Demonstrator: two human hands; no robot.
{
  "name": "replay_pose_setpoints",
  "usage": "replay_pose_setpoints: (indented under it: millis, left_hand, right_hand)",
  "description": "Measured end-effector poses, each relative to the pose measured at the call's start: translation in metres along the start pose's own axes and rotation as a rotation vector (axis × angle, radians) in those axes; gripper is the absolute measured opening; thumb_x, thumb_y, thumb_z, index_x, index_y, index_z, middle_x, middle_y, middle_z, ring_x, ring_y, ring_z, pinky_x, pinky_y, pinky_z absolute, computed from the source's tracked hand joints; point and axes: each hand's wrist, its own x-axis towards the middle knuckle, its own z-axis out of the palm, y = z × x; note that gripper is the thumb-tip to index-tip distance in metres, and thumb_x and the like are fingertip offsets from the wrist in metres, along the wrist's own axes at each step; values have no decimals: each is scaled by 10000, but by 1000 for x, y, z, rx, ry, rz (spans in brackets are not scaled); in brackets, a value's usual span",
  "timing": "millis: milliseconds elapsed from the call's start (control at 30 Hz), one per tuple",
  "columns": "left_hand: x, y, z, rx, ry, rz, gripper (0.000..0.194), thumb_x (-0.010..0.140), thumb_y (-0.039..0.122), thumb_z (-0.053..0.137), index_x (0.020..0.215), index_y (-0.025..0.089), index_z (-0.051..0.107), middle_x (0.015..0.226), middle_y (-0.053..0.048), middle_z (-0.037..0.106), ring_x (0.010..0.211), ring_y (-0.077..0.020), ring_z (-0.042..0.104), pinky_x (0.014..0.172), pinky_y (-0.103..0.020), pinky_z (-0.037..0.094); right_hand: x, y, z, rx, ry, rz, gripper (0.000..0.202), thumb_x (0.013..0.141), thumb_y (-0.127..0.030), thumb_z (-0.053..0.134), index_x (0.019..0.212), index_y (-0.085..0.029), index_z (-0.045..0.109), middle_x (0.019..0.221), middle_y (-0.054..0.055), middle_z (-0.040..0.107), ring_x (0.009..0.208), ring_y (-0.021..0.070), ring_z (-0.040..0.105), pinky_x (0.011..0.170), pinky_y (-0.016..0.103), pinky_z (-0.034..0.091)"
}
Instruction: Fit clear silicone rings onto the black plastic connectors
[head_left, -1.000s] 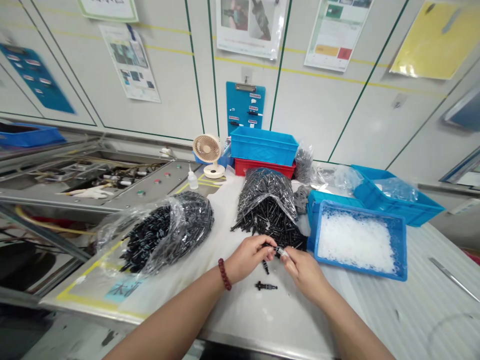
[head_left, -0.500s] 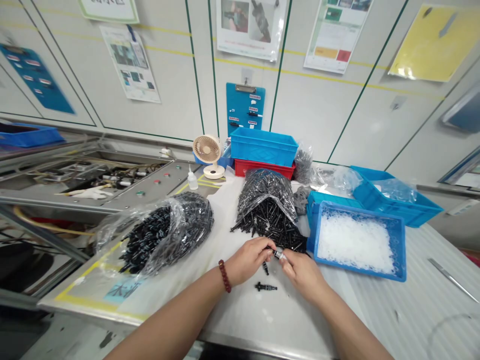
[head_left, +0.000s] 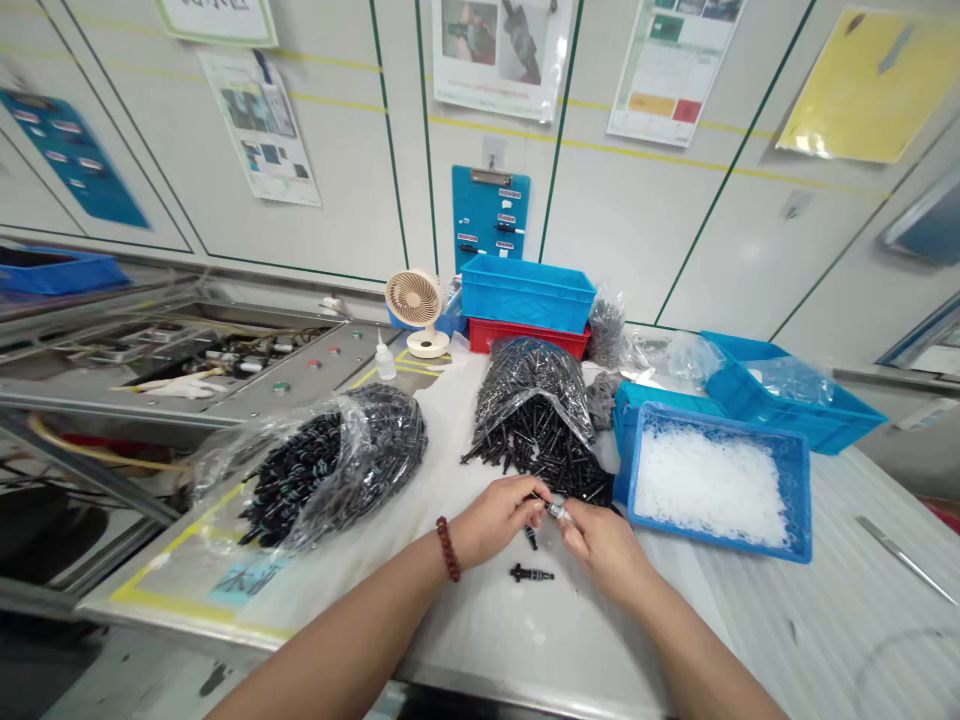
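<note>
My left hand (head_left: 499, 518) pinches the dark end of a small black part. My right hand (head_left: 607, 545) grips a small silvery-white piece (head_left: 556, 510) that meets the black part between the two hands. A second black part (head_left: 531, 537) lies on the table just below my left fingertips. Nearer the front edge rests another black part with light rings (head_left: 532, 574). Behind my hands, an open clear bag (head_left: 534, 400) spills many thin black parts. To the right, a blue bin (head_left: 799, 500) holds a heap of small white translucent rings.
A second bag of black parts (head_left: 337, 465) lies at the left. A small fan (head_left: 416, 305), a bottle (head_left: 385, 360) and stacked blue and red bins (head_left: 529, 295) stand behind. Metal tweezers (head_left: 904, 560) lie far right.
Both hands stay nearly in place, still together at the part. The fingers have shifted only slightly.
</note>
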Motion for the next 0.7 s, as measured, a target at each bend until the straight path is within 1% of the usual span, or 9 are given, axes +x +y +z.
replay_pose_setpoints:
  millis: [167, 367, 600, 700]
  left_hand:
    - [-1, 2, 1, 108, 25, 62, 174, 859, 135, 394, 890, 158, 564, 727, -14, 595, 675, -136, 557, 687, -241, 440]
    - [-1, 2, 1, 113, 32, 91, 176, 859, 133, 399, 898, 163, 568, 735, -15, 597, 691, -141, 554, 701, -245, 438]
    - [-2, 3, 2, 135, 28, 119, 178, 854, 118, 401, 891, 164, 569, 744, -16, 595, 700, -139, 548, 716, -248, 438]
    - [-2, 3, 3, 149, 28, 119, 170, 850, 118, 409, 881, 166, 569, 743, -14, 593, 701, -137, 546, 716, -244, 439]
  right_hand:
    - [0, 0, 0, 18, -10, 4, 241, 846, -235, 345, 769, -202, 571, 674, 10, 600, 584, 136, 505, 532, 226, 263]
    - [0, 3, 3, -1, 1, 9, 263, 858, -259, 329, 744, -201, 559, 661, 8, 594, 578, 134, 498, 524, 233, 244]
    - [0, 0, 2, -75, -1, 88, 318, 868, -339, 358, 651, -199, 544, 595, 6, 588, 531, 126, 489, 499, 243, 204]
    - [1, 0, 2, -117, -10, 112, 329, 870, -350, 368, 644, -198, 552, 607, 14, 604, 549, 131, 506, 502, 249, 196]
